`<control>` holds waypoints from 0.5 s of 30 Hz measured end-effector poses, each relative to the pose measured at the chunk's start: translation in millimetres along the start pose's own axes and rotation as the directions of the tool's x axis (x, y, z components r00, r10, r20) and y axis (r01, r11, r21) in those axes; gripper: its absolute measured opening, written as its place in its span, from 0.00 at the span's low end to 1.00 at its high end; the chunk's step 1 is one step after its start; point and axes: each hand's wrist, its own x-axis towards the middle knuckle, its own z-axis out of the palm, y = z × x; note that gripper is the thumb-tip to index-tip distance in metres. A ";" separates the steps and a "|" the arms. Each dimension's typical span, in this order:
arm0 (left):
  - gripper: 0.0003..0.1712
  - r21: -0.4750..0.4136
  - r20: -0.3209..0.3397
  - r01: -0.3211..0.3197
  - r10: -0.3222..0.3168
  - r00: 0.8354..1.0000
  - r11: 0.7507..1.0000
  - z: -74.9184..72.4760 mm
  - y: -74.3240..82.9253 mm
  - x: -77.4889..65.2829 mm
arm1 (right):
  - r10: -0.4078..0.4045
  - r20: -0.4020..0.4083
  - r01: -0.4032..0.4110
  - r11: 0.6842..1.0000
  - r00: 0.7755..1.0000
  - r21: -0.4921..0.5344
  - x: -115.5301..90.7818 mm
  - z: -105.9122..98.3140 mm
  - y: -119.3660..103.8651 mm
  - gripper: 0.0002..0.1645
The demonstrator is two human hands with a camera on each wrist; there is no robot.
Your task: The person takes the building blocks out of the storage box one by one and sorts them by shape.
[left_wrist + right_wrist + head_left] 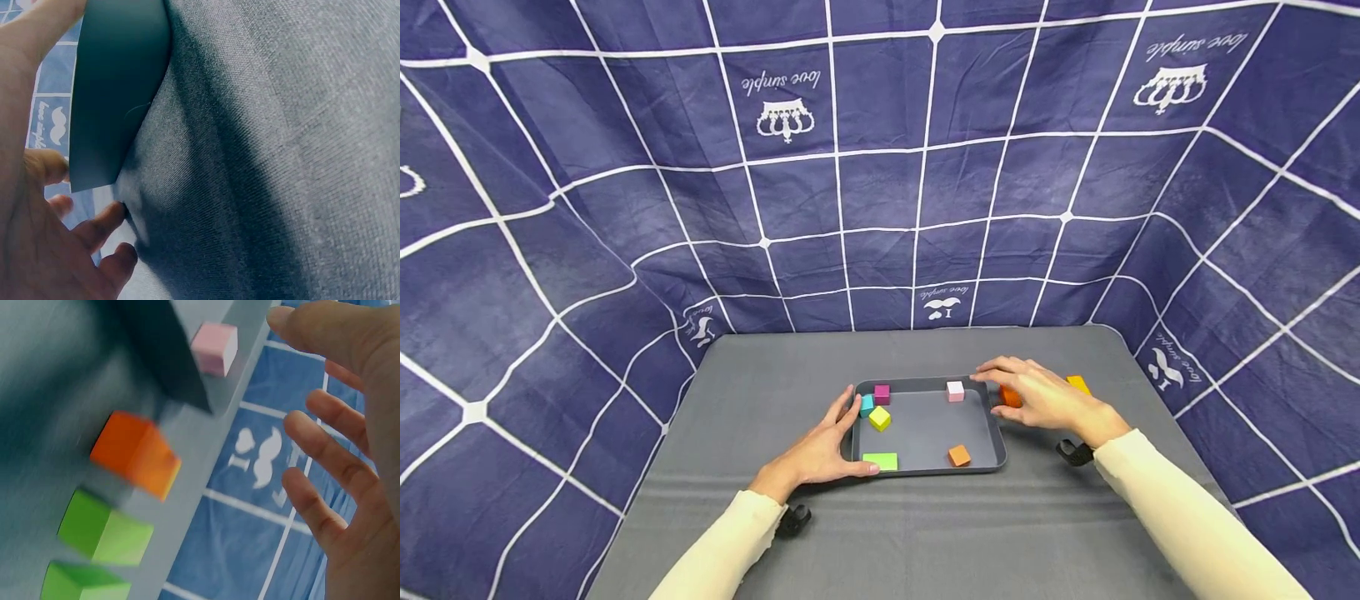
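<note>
A shallow grey tray [921,425] lies on the cloth, holding several small blocks. Magenta [882,395], teal [866,406] and yellow blocks [880,418] are grouped at its far left. A lime block [881,461] sits near left, a pink block [955,391] far right and an orange block [958,456] near right. My left hand [820,450] grips the tray's left end, thumb at the near rim and a fingertip at the far corner. My right hand [1037,396], fingers spread, hovers at the right end above another orange block [134,450]; nothing shows between its fingers.
Outside the tray on the right are two green blocks [103,528], hidden by the hand in the head view, and a yellow-orange block [1078,384]. Grey cloth [917,533] covers the table. A blue curtain with white lines [880,192] encloses the back and sides.
</note>
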 end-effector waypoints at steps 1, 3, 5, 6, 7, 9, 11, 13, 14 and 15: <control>0.79 0.000 0.000 -0.002 0.002 1.000 1.000 -1.0 0.0 0.7 | 0.004 0.022 -0.004 1.000 1.000 -0.005 4.1 -0.1 -4.3 0.38; 0.79 0.008 0.002 -0.007 0.007 1.000 1.000 -2.2 -0.7 2.1 | 0.000 0.059 0.001 1.000 0.998 -0.015 12.1 2.0 -10.0 0.38; 0.79 0.009 0.007 -0.011 0.010 1.000 1.000 -3.2 -1.5 2.8 | -0.018 0.086 0.020 1.000 0.996 -0.018 19.4 5.9 -14.6 0.38; 0.79 0.010 0.009 -0.012 0.012 1.000 1.000 -3.7 -1.9 2.8 | -0.030 0.097 0.032 0.999 0.995 -0.015 23.0 7.9 -17.2 0.39; 0.79 0.013 0.011 -0.014 0.014 1.000 1.000 -3.8 -2.6 2.7 | -0.048 0.103 0.049 0.999 0.994 -0.011 26.2 10.8 -19.1 0.39; 0.79 0.014 0.012 -0.018 0.018 1.000 1.000 -4.3 -3.6 2.5 | -0.085 0.113 0.087 0.996 0.990 -0.008 32.2 15.4 -25.1 0.39; 0.79 0.011 0.017 -0.023 0.022 1.000 1.000 -4.8 -4.3 2.1 | -0.120 0.124 0.121 0.993 0.985 -0.007 38.0 19.3 -31.1 0.39; 0.79 0.014 0.023 -0.028 0.028 0.999 1.000 -4.7 -5.4 1.8 | -0.144 0.145 0.147 0.989 0.979 -0.010 44.4 23.3 -37.4 0.39; 0.79 0.013 0.026 -0.029 0.029 0.999 0.999 -5.0 -5.7 1.5 | -0.151 0.162 0.154 0.988 0.975 -0.009 47.9 24.6 -41.0 0.38; 0.79 0.013 0.029 -0.030 0.030 0.999 0.999 -5.1 -6.2 1.1 | -0.157 0.178 0.162 0.987 0.971 -0.010 51.5 26.0 -44.6 0.38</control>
